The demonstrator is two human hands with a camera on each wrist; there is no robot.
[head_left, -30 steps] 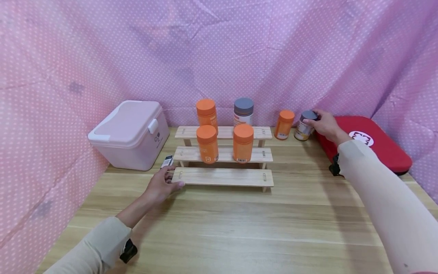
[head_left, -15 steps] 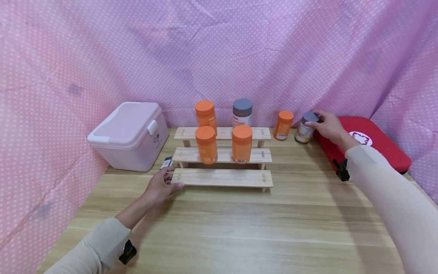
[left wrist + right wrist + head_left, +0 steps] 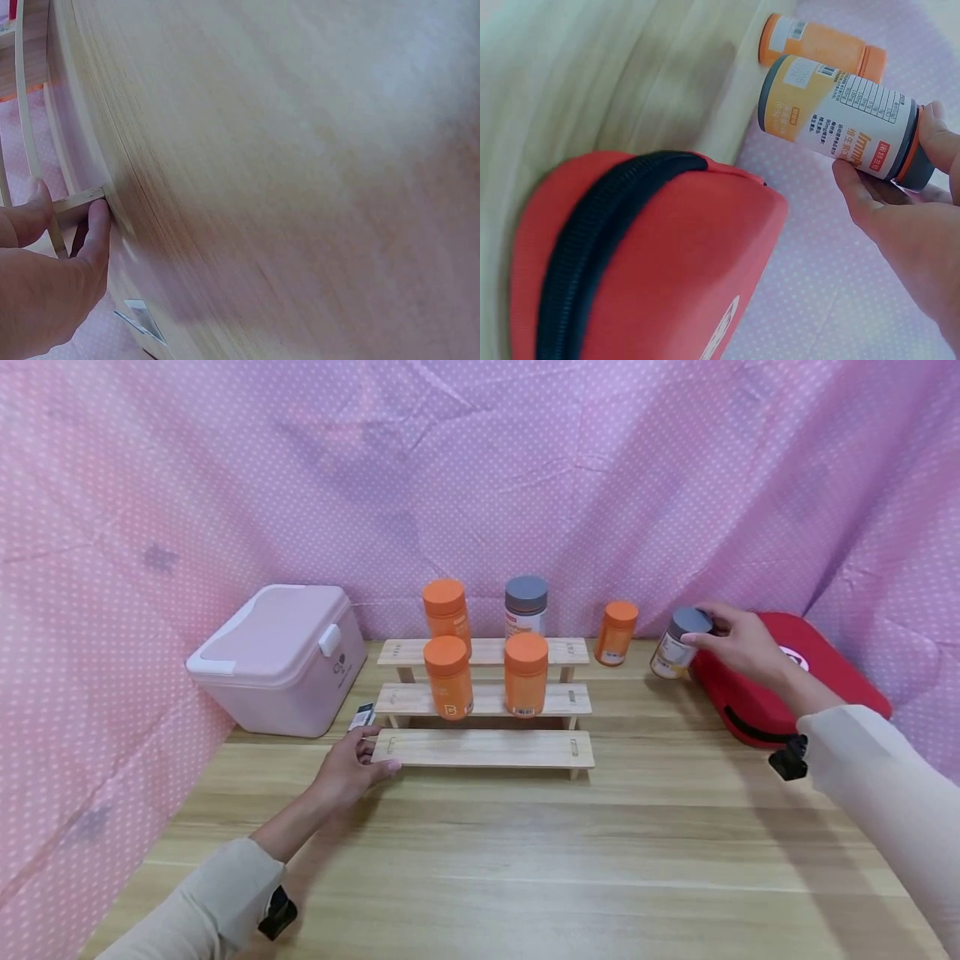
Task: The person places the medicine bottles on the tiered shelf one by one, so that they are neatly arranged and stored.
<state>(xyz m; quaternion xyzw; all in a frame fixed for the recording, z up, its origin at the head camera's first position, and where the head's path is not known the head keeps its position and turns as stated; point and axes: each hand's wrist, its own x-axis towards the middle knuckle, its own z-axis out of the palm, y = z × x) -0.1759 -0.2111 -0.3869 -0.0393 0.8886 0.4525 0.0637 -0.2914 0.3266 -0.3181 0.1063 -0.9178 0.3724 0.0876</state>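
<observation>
My right hand (image 3: 750, 647) grips the grey cap of a supplement bottle (image 3: 672, 653) with thumb and fingers. The bottle has a white and yellow label and leans; I cannot tell whether its base touches the table. My left hand (image 3: 348, 770) pinches the left end of the lowest step of a three-step wooden rack (image 3: 480, 748). In the left wrist view, thumb and fingers lie around that board end (image 3: 79, 201). The middle step bears two orange bottles (image 3: 448, 681) (image 3: 526, 677). On the top step stand an orange bottle (image 3: 446, 610) and a grey-capped bottle (image 3: 526, 606).
A small orange bottle (image 3: 617, 635) stands right of the rack. The red zippered case (image 3: 795, 685) lies beneath and beside my right forearm. At the left sits a pale pink lidded box (image 3: 281, 660). A small printed item (image 3: 362, 716) lies near my left hand. Pink dotted cloth (image 3: 480, 468) hangs behind.
My right hand has moved slightly right and nearer with the grey-capped bottle, which now tilts more. The left hand keeps its hold on the rack. The head view has shifted a little.
</observation>
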